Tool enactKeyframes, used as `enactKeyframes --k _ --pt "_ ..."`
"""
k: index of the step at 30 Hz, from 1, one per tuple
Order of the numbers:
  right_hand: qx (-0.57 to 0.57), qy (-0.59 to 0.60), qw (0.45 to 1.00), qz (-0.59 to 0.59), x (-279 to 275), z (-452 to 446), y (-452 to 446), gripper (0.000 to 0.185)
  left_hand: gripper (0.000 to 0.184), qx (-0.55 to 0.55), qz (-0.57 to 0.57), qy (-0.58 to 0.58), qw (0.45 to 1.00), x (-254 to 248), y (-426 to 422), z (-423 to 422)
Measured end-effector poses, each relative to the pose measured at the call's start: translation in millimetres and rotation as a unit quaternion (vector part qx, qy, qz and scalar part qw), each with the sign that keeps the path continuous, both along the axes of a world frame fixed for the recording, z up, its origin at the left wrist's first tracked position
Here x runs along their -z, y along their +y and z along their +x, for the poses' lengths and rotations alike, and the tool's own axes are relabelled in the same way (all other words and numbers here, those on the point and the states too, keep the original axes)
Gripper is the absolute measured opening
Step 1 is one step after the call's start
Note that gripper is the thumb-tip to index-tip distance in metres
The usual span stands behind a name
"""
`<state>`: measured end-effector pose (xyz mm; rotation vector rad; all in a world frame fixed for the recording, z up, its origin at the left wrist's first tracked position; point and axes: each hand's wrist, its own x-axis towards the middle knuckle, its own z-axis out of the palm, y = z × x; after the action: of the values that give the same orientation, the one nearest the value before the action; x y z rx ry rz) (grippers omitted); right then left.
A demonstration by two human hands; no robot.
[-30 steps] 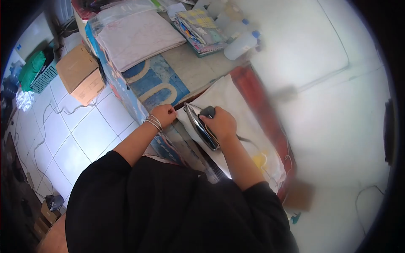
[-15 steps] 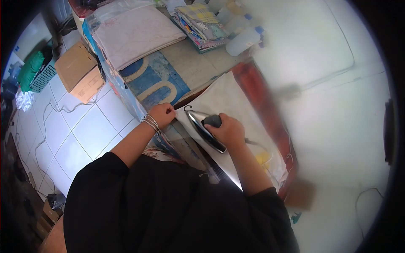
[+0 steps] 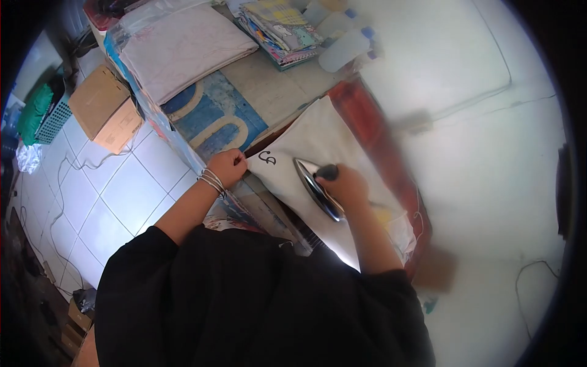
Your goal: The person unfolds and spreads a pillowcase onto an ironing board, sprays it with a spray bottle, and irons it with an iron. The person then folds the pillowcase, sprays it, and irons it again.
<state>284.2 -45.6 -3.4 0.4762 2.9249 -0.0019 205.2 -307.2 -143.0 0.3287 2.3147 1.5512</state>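
My right hand (image 3: 350, 185) is wrapped round the dark handle of a clothes iron (image 3: 319, 194). The iron's shiny metal body rests on a white cloth (image 3: 284, 177), with its tip pointing away and to the left. At the cloth's left corner, my left hand (image 3: 227, 167) has its fingers closed on the edge. A curly black mark (image 3: 266, 158) shows on the fabric between that corner and the iron. A yellow patch on the cloth is partly hidden behind my right forearm.
Behind the cloth, the table bears a blue patterned panel (image 3: 214, 113), a folded pale pink cloth (image 3: 183, 46) and a stack of patterned fabrics (image 3: 281, 33). Clear plastic bottles (image 3: 343, 52) stand by the wall. A cardboard box (image 3: 107, 107) and cables lie on the tiled floor at left.
The iron in my right hand has moved right across the cloth, away from my left hand, uncovering more of the black mark. My left hand still grips the corner.
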Motion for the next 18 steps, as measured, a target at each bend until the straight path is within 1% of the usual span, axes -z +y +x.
enactKeyframes --k 2,4,6,8,9,11,13,15,17,18 --pt "0.045 -0.034 0.998 -0.019 -6 19 18 0.044 0.021 0.000 -0.001 0.014 1.000 -2 0 2" --pt "0.045 -0.019 0.999 -0.018 -11 26 33 0.044 0.021 0.000 -0.018 0.015 1.000 -5 1 1" --pt "0.048 -0.007 0.999 -0.018 -12 22 39 0.044 0.021 0.000 -0.005 0.009 1.000 3 3 -2" --pt "0.012 0.071 0.997 -0.021 -9 5 33 0.044 0.021 0.007 0.002 0.000 1.000 8 3 0" --pt "0.017 0.034 0.999 -0.007 -19 -10 12 0.043 0.020 0.013 0.000 0.005 1.000 8 3 0" --pt "-0.059 0.055 0.997 -0.009 1 -34 -5 0.043 0.019 0.019 -0.004 0.015 1.000 0 2 -1" --pt "-0.069 0.066 0.995 -0.008 12 -59 -12 0.043 0.017 0.035 0.003 -0.036 0.999 -17 -1 1" --pt "-0.078 0.070 0.994 -0.007 16 -81 -6 0.043 0.017 0.037 0.004 -0.037 0.999 -16 0 0" --pt "-0.046 0.107 0.993 -0.001 16 -99 8 0.044 0.017 0.039 0.005 -0.041 0.998 -16 -1 1" --pt "-0.046 0.106 0.993 -0.003 19 -107 17 0.044 0.017 0.038 0.004 -0.054 0.998 -21 -1 1"
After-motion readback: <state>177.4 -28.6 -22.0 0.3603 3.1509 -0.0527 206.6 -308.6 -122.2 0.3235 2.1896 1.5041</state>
